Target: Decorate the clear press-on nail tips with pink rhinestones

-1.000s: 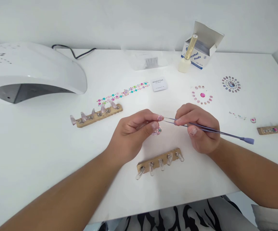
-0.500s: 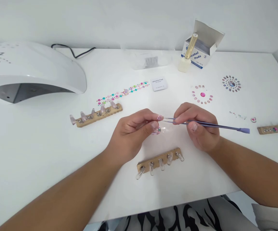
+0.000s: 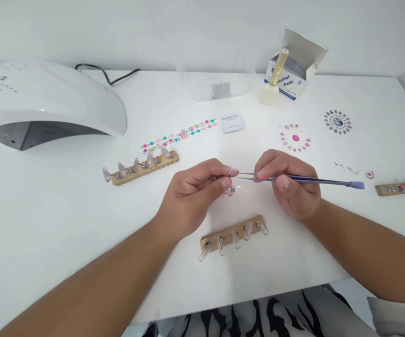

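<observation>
Though beyond tweezers (image 3: 346,184) — sachet (image 3: 232,122) (“Alcohol Pad”)

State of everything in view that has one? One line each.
Purple tweezers: in right hand, prongs slightly apart, tips at left hand.
Small patterned piece: pinched in left hand.
Gold-capped bottle: cap on, upright.
Alcohol Pads box: open, flap up.
Alcohol Pad packet: lying flat; seal unclear.
Nail lamp: no glow visible.
Front wooden stand: five clear nail tips mounted.
Left wooden stand: five pinkish nail tips mounted.
</observation>
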The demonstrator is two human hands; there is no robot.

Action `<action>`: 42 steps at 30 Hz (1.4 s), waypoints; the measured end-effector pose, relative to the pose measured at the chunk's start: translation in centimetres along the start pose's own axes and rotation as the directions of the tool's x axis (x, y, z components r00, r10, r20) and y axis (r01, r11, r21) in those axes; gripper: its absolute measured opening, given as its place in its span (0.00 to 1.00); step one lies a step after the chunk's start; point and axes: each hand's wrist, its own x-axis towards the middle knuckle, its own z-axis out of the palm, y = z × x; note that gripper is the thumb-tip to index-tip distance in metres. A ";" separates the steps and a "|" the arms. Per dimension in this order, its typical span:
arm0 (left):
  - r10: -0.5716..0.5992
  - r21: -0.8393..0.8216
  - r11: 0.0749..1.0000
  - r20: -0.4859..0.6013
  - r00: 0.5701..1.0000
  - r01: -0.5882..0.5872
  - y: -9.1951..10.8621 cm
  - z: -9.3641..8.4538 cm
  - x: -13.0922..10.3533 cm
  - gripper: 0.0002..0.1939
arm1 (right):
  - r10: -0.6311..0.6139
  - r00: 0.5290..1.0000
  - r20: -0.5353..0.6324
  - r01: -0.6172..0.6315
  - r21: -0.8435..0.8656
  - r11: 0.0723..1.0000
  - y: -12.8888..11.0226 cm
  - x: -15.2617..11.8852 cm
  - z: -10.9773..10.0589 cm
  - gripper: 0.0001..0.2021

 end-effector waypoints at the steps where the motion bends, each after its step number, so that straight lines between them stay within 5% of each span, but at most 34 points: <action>1: 0.003 0.000 1.000 0.001 1.000 -0.003 0.0 0.0 0.0 0.05 | -0.001 1.000 0.002 0.001 -0.009 1.000 0.0 0.0 0.0 0.09; 14: 0.008 0.001 1.000 0.001 1.000 -0.008 -0.1 0.0 -0.1 0.06 | -0.062 0.998 -0.011 0.061 -0.062 0.996 -0.2 0.2 0.3 0.09; 32: 0.018 -0.021 1.000 -0.008 1.000 -0.018 -0.2 0.1 -0.2 0.06 | 0.045 0.999 0.020 -0.046 0.047 0.998 -0.3 0.0 0.3 0.10; 42: 0.043 -0.027 0.999 -0.010 0.999 -0.043 -0.3 0.1 -0.2 0.08 | -0.038 0.999 -0.021 0.037 -0.036 0.999 -0.2 -0.3 0.6 0.10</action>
